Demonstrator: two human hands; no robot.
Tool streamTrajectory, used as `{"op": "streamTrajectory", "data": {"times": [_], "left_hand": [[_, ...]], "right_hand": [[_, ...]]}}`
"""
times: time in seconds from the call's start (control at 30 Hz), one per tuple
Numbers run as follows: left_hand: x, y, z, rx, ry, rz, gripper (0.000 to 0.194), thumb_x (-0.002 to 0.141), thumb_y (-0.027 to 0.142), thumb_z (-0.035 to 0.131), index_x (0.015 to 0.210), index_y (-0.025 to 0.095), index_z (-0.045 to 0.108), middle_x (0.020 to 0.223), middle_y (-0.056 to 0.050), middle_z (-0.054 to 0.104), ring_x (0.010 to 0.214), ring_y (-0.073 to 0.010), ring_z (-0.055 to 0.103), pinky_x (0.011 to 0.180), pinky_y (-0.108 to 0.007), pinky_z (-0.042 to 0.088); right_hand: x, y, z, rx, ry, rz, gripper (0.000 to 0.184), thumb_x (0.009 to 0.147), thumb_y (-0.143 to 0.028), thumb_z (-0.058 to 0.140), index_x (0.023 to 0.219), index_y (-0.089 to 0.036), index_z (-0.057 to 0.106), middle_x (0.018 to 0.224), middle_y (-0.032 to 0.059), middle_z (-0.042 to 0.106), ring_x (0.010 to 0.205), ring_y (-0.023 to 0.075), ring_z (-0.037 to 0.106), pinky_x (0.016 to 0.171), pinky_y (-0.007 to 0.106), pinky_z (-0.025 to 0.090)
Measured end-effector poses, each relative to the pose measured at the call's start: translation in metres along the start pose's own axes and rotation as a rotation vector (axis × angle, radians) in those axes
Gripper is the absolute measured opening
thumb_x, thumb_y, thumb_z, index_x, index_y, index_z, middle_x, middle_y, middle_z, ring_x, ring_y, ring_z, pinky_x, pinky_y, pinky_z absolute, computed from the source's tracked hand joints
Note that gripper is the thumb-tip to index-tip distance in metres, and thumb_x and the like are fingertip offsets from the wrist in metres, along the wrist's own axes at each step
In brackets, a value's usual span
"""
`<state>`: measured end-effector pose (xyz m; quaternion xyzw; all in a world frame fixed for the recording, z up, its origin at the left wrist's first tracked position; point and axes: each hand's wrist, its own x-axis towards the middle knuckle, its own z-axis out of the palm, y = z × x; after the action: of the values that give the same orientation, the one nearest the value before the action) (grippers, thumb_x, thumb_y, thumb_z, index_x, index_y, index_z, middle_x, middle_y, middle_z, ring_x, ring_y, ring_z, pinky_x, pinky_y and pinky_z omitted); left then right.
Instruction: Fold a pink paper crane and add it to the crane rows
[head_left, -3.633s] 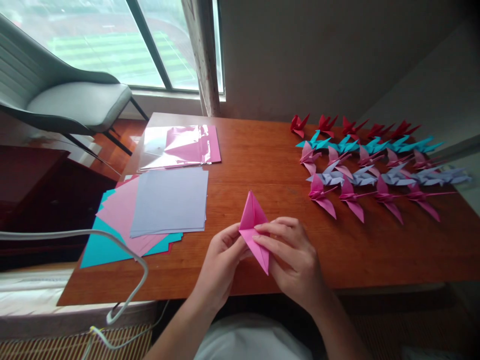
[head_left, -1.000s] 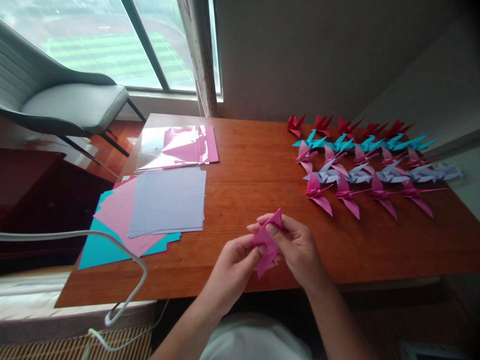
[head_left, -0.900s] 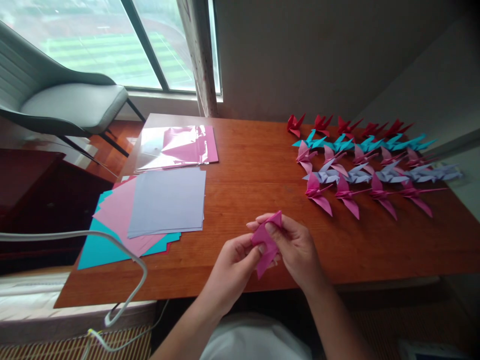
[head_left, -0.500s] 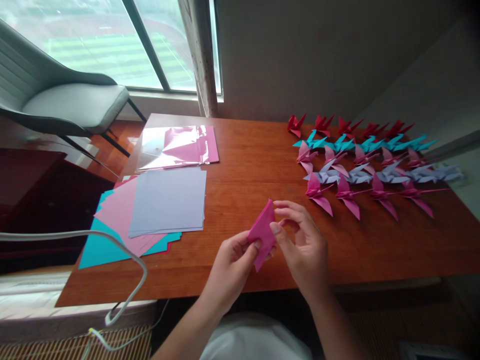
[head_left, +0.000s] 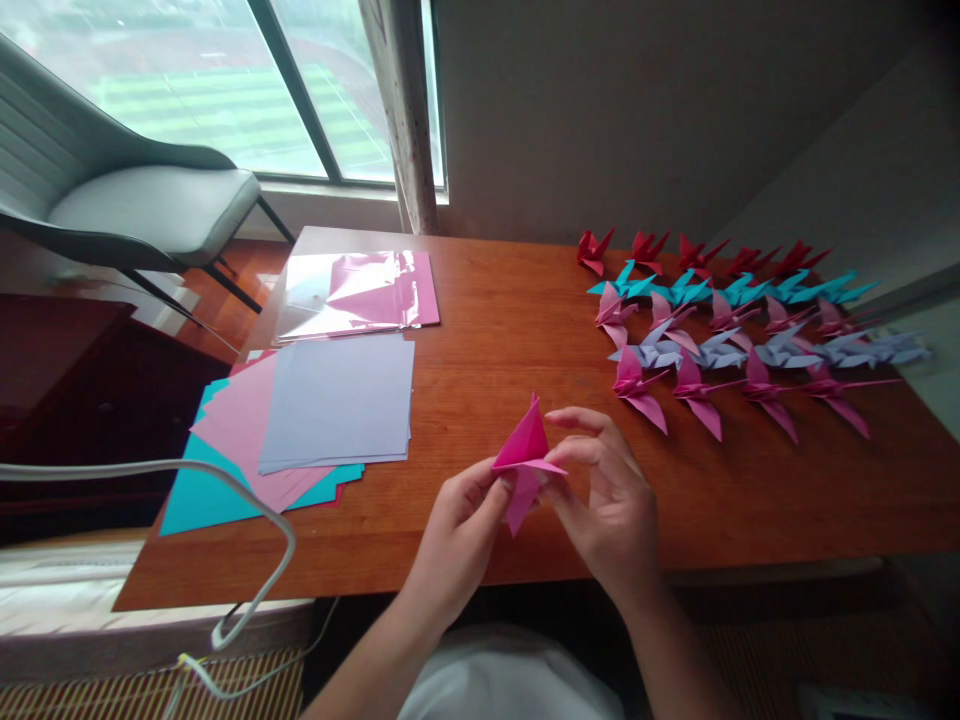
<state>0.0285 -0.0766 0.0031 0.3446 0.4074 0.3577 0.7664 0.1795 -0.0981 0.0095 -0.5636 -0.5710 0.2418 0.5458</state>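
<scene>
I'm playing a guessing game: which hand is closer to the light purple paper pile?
Left. The left hand is right of the light purple paper pile, lower in the picture. The right hand is farther right, past the folded pink paper.

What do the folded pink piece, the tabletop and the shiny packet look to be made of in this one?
Folded pink piece: paper, mostly matte; thin layers, crisp creases.
Tabletop: wood or a wood-look laminate, slight sheen; reddish-brown with streaky grain.
Shiny packet: probably clear plastic film, glossy; bright glare and wrinkles, pink showing through.
</scene>
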Motion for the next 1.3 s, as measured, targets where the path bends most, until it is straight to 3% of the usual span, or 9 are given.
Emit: {"op": "streamTrajectory", "data": {"times": [0.17, 0.33, 0.5, 0.6, 0.77, 0.9, 1.03, 1.13, 1.3], "left_hand": [[0.000, 0.004, 0.003, -0.180, 0.006, -0.048, 0.027, 0.083, 0.036, 0.077, 0.102, 0.016, 0.078, 0.088, -0.006, 0.073, 0.070, -0.0112, 0.058, 0.064, -0.018, 0.048], [0.001, 0.009, 0.004, -0.336, 0.049, -0.093, 0.016, 0.082, 0.024, 0.077, 0.094, 0.013, 0.077, 0.080, -0.004, 0.072, 0.066, -0.0086, 0.060, 0.060, -0.014, 0.048], [0.003, 0.010, -0.002, -0.489, 0.058, -0.098, 0.014, 0.082, 0.026, 0.074, 0.084, 0.013, 0.075, 0.076, -0.003, 0.071, 0.064, -0.0097, 0.062, 0.060, -0.017, 0.052], [0.002, 0.007, -0.003, -0.455, 0.066, -0.093, 0.019, 0.085, 0.032, 0.074, 0.086, 0.013, 0.073, 0.074, -0.002, 0.070, 0.064, -0.0100, 0.062, 0.059, -0.017, 0.052], [0.001, 0.003, -0.002, -0.340, 0.102, -0.072, 0.018, 0.083, 0.026, 0.078, 0.096, 0.014, 0.076, 0.075, -0.001, 0.071, 0.064, -0.0084, 0.061, 0.060, -0.015, 0.049], [0.000, 0.005, 0.001, -0.271, 0.098, -0.076, 0.025, 0.083, 0.032, 0.079, 0.101, 0.016, 0.077, 0.081, -0.004, 0.074, 0.069, -0.0114, 0.063, 0.064, -0.018, 0.049], [-0.001, 0.004, 0.003, -0.212, 0.079, -0.078, 0.030, 0.083, 0.037, 0.079, 0.103, 0.016, 0.078, 0.081, -0.004, 0.073, 0.070, -0.0118, 0.061, 0.066, -0.019, 0.047], [-0.002, 0.002, 0.002, -0.213, 0.086, -0.079, 0.029, 0.081, 0.037, 0.080, 0.102, 0.016, 0.077, 0.079, -0.002, 0.072, 0.068, -0.0106, 0.059, 0.064, -0.018, 0.045], [-0.002, 0.002, 0.002, -0.288, 0.057, -0.085, 0.021, 0.085, 0.038, 0.076, 0.088, 0.017, 0.076, 0.073, -0.001, 0.067, 0.066, -0.0106, 0.058, 0.066, -0.020, 0.048]], "right_hand": [[-0.003, -0.004, -0.001, -0.076, -0.097, -0.200, 0.025, 0.087, -0.007, 0.064, 0.099, -0.029, 0.065, 0.110, 0.0043, 0.074, 0.107, 0.0249, 0.067, 0.096, 0.048, 0.051], [-0.009, -0.001, 0.000, -0.248, -0.201, -0.386, 0.041, 0.084, 0.000, 0.060, 0.113, -0.028, 0.061, 0.117, 0.0040, 0.077, 0.116, 0.0247, 0.068, 0.101, 0.050, 0.048], [-0.015, 0.006, 0.001, -0.353, -0.258, -0.440, 0.041, 0.085, 0.003, 0.051, 0.113, -0.025, 0.062, 0.124, 0.0054, 0.074, 0.125, 0.0238, 0.063, 0.105, 0.050, 0.046], [-0.017, 0.005, 0.001, -0.352, -0.268, -0.433, 0.040, 0.086, 0.003, 0.050, 0.111, -0.025, 0.063, 0.124, 0.0051, 0.074, 0.125, 0.0249, 0.063, 0.104, 0.051, 0.047], [-0.017, -0.003, 0.000, -0.143, -0.177, -0.278, 0.038, 0.089, 0.000, 0.051, 0.107, -0.028, 0.068, 0.117, 0.0050, 0.075, 0.121, 0.0269, 0.064, 0.099, 0.051, 0.053], [-0.013, -0.004, 0.001, -0.007, 0.007, 0.053, 0.022, 0.095, -0.015, 0.055, 0.107, -0.027, 0.068, 0.114, 0.0070, 0.073, 0.113, 0.0259, 0.066, 0.098, 0.047, 0.053], [-0.007, -0.001, 0.003, 0.118, -0.075, 0.353, 0.025, 0.095, -0.035, 0.061, 0.116, -0.024, 0.065, 0.114, 0.0090, 0.070, 0.100, 0.0233, 0.068, 0.087, 0.037, 0.057], [-0.003, 0.000, 0.004, 0.218, -0.144, 0.393, 0.029, 0.092, -0.038, 0.066, 0.117, -0.023, 0.064, 0.112, 0.0077, 0.071, 0.098, 0.0225, 0.069, 0.087, 0.036, 0.057], [-0.002, 0.002, 0.003, 0.242, -0.145, 0.428, 0.022, 0.092, -0.037, 0.067, 0.109, -0.023, 0.067, 0.104, 0.0059, 0.073, 0.093, 0.0217, 0.069, 0.082, 0.034, 0.056]]}}
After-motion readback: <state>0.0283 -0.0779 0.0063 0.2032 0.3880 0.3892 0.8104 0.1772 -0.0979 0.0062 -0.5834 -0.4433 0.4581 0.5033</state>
